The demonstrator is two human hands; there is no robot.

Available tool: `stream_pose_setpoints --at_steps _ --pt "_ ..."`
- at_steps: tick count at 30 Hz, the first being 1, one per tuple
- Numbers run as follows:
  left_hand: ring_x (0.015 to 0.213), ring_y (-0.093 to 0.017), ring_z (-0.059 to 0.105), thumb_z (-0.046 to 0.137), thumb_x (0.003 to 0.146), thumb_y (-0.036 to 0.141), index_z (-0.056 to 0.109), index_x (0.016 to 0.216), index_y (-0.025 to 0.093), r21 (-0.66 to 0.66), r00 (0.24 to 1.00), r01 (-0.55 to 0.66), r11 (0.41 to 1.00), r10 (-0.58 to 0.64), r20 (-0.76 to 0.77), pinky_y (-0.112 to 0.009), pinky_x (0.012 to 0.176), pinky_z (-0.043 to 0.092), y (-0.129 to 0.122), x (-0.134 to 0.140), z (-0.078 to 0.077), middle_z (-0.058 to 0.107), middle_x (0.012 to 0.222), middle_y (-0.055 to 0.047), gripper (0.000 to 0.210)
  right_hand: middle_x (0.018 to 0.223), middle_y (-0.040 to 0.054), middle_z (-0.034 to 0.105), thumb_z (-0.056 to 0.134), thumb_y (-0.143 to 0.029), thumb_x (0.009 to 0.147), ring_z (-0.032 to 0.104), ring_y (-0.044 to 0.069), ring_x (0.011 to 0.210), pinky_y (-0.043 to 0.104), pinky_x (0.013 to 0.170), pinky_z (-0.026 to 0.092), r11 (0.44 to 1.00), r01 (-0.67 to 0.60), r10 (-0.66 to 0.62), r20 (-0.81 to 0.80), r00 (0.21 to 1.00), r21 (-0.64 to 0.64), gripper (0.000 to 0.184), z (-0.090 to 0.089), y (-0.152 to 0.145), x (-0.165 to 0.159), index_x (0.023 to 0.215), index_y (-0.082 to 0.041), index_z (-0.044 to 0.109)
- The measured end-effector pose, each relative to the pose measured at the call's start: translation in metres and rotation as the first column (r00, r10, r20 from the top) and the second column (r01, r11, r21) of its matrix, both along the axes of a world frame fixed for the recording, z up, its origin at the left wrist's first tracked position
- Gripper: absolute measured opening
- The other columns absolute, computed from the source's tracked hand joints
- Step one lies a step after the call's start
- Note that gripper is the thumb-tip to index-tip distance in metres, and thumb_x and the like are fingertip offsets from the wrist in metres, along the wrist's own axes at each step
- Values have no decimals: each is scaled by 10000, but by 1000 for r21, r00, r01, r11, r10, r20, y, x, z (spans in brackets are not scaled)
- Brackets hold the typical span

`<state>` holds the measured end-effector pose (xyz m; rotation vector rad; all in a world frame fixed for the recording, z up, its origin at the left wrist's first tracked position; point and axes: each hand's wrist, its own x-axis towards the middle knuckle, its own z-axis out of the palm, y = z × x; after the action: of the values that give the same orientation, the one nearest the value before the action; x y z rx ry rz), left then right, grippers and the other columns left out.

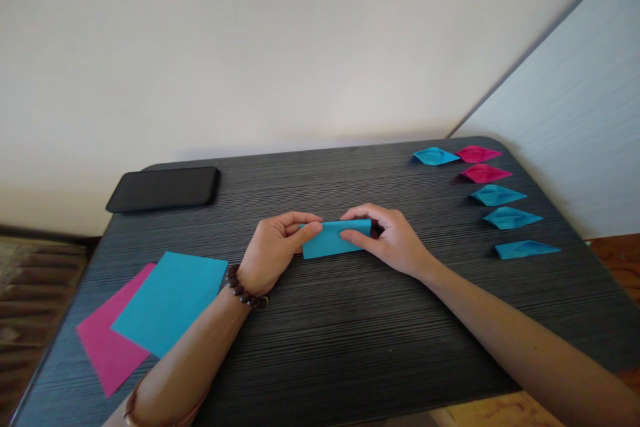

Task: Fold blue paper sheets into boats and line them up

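Note:
Between my two hands is a blue sheet of paper [330, 240], folded into a narrow rectangle with its fold along the top. My left hand [275, 243] pinches its left end, thumb in front and fingers behind. At the right end my right hand [387, 233] grips it the same way, thumb across the front face. Both hands are low over the middle of the dark table; whether the paper touches the surface I cannot tell. The fingers behind the paper are partly hidden. A beaded bracelet [245, 292] circles my left wrist.
A blue square sheet [173, 300] overlaps a pink sheet [110, 340] at the left, beside my left forearm. A black phone [163, 189] lies at the back left. Several folded paper pieces, blue [513, 218] and pink [487, 173], line the right side of the dark table [320, 347].

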<state>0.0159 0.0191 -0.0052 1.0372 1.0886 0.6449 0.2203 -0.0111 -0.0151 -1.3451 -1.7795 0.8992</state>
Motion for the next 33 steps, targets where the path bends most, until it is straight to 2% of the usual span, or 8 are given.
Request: stream_pose_setpoints --at_steps 9,26,29,33 --pt "641 -122 640 707 711 342 648 919 154 -14 1000 3 1000 -2 29 -220 615 518 0 -1 -1 715 749 -22 287 863 -4 670 629 -361 788 576 117 666 234 590 418 1000 -5 5 -6 1000 -4 229 -1 0 0 968 -220 625" --pt "580 -115 590 658 740 383 669 891 149 55 997 19 998 -15 -75 -215 555 477 0 1 2 682 699 -10 279 849 -6 670 641 -355 776 584 119 682 235 608 430 1000 -16 16 -11 1000 -2 224 1 0 0 951 -218 626" --pt "543 -95 556 644 753 392 670 889 150 98 990 39 994 -26 -140 -189 519 440 0 1 4 665 660 4 279 848 -8 671 640 -348 778 583 114 670 229 591 426 1000 -20 20 -9 1000 -5 219 1 0 0 954 -218 625" --pt "543 -105 548 638 752 406 683 866 153 220 966 57 974 2 -260 -192 494 411 -1 1 4 672 669 2 281 855 -3 675 641 -341 773 597 124 694 233 609 434 1000 -22 22 1 1000 5 224 -1 0 -1 959 -218 621"
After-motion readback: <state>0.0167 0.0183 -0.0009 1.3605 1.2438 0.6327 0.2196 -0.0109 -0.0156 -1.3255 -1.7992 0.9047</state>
